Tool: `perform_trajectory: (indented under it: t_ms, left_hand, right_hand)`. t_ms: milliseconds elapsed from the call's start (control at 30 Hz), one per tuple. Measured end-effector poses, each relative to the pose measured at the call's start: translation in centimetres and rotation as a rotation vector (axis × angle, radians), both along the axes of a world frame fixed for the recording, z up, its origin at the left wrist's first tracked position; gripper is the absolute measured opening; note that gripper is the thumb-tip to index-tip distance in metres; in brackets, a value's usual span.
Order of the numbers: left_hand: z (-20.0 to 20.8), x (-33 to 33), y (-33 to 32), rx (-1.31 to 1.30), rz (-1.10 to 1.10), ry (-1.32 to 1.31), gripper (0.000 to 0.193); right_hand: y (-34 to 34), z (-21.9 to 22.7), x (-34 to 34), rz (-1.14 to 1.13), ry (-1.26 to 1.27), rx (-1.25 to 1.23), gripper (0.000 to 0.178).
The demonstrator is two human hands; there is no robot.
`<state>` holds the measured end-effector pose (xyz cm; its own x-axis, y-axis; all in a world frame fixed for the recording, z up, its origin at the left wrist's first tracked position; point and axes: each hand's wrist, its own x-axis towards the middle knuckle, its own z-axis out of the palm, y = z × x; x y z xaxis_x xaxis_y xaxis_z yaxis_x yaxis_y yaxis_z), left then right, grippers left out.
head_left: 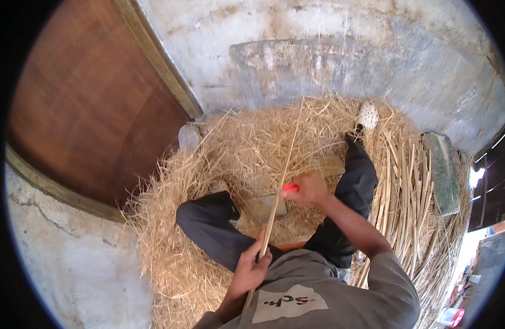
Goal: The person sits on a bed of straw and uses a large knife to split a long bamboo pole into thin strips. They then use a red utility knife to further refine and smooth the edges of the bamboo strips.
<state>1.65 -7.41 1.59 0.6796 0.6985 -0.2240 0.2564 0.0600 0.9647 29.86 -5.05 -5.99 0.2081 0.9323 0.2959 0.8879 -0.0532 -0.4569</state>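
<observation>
A long, thin bamboo strip (289, 151) runs slantwise from beside my body, between my legs and toward the wall. Its lower part passes through my left hand (252, 267), whose fingers are wrapped around it close to my shirt. Farther up, my right hand (311, 189) is closed on a small red-handled tool (290, 187). The tool's working end meets the strip from the right; its exact shape is too small to make out. Pale curly shavings (252, 137) lie heaped around my legs and under the strip.
Many long split canes (400, 186) lie to my right, beside a greenish stone slab (442, 172). A stained wall (318, 60) stands ahead, with a brown wooden panel (93, 98) at the left. A pale block (266, 208) lies between my legs.
</observation>
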Motion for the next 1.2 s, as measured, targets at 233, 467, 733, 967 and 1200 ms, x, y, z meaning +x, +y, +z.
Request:
perform_trajectory:
  t_ms: [233, 467, 733, 967, 1200]
  left_hand:
    - [-0.1, -0.7, -2.0, 0.0, -0.065, -0.01, 0.06]
    - [-1.0, -0.9, -0.9, 0.064, -0.04, -0.08, 0.058]
    - [0.3, -1.2, -0.5, -0.044, -0.047, -0.035, 0.06]
    - [-0.2, -1.8, -0.5, -0.069, -0.046, -0.077, 0.061]
    - [0.4, -1.9, -0.8, -0.104, -0.068, -0.043, 0.061]
  right_hand:
    - [0.9, 0.9, 6.9, -0.456, 0.231, -0.164, 0.065]
    - [-0.7, -0.6, 1.2, -0.112, 0.055, -0.029, 0.059]
    - [-0.7, 0.5, 0.3, -0.069, -0.048, 0.057, 0.064]
    - [1.8, 2.2, 3.8, -0.248, -0.054, -0.24, 0.064]
    - [3.2, 1.6, 6.5, -0.292, -0.012, -0.123, 0.069]
